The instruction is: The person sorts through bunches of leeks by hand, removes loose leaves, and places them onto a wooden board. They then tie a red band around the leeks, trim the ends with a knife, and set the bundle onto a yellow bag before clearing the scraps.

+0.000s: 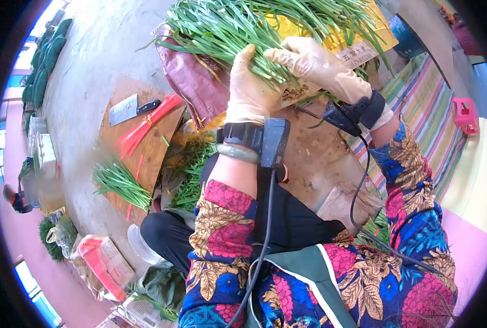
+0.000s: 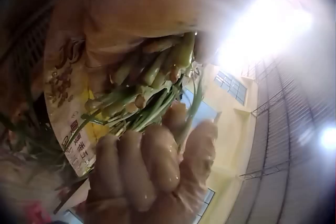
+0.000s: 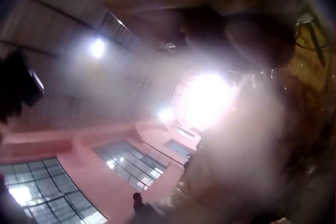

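Observation:
A thick bunch of garlic chives (image 1: 265,64) is held between both hands at the top of the head view. My left hand (image 1: 250,90), in a pale glove, grips the bunch near its cut ends, thumb laid along the stalks. From the other side my right hand (image 1: 322,68), gloved likewise, holds the same ends. Close up in the left wrist view, the cut stalk ends (image 2: 152,77) show between glove and curled gloved fingers (image 2: 157,155). The right wrist view is blurred by glare, and the chives are hidden there. More loose chives (image 1: 331,16) lie beyond the hands on a yellow sack (image 1: 383,27).
On a wooden board (image 1: 169,117) to the left lie a cleaver (image 1: 124,111), red ties (image 1: 150,124) and a smaller chive bundle (image 1: 122,183). A purple sack (image 1: 191,76) lies nearby. At right are a striped mat (image 1: 418,104) and pink stool (image 1: 465,116).

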Tool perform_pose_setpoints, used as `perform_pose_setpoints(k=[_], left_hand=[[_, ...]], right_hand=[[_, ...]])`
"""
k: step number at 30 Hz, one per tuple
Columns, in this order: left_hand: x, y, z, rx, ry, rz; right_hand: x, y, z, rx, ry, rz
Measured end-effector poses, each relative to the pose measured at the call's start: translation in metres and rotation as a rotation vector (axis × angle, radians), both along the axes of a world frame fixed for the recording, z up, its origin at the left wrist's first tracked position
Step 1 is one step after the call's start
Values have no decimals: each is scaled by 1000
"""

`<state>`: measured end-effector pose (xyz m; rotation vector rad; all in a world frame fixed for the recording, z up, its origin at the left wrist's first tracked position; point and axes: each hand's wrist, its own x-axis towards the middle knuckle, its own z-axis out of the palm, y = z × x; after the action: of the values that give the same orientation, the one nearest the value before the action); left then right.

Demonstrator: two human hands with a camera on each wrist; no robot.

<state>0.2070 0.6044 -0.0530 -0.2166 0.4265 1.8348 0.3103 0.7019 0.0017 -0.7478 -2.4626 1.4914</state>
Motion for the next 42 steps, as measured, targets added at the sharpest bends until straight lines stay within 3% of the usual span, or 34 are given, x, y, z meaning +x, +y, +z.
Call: perform_pose_setpoints(k=[3, 7, 11, 15, 16, 19, 22, 24, 25, 27, 28, 32, 37, 39, 42], left_hand=[[-2, 2, -4, -6, 12, -15], [0, 5, -6, -7, 23, -18], [0, 5, -5, 27, -6, 10], [1, 2, 3, 75, -39, 5], [1, 3, 3, 82, -33, -1], [0, 1, 3, 84, -12, -11], [-2, 2, -4, 121, -59, -51], [-10, 5, -20, 247, -168, -127], [-10, 6, -28, 210, -61, -110], [-4, 6, -26, 136, 154, -76], [4, 2, -4, 73, 109, -18], [-2, 6, -12, 171, -1, -91], [-7, 7, -20, 143, 21, -173], [-2, 7, -9, 71, -13, -63], [2, 4, 4, -6, 6, 3]], right_hand=[[-9, 12, -6, 206, -85, 94], [-17, 31, -25, 3, -36, 183], [-7, 36, -22, -325, 50, 126], [14, 40, -16, -840, 134, 91], [15, 38, -12, -863, 158, 87], [20, 42, -8, -689, 30, 173], [6, 24, -9, -6, 137, 168], [-4, 23, -5, 33, -19, 162], [-9, 24, -4, 53, -98, 159], [-15, 22, -19, -43, 24, 148], [-17, 19, -22, -134, 62, 149], [-10, 34, -14, -272, -23, 185], [0, 31, -15, -603, 93, 71], [6, 31, -15, -692, 198, 30], [6, 38, -28, -624, 335, 51]])
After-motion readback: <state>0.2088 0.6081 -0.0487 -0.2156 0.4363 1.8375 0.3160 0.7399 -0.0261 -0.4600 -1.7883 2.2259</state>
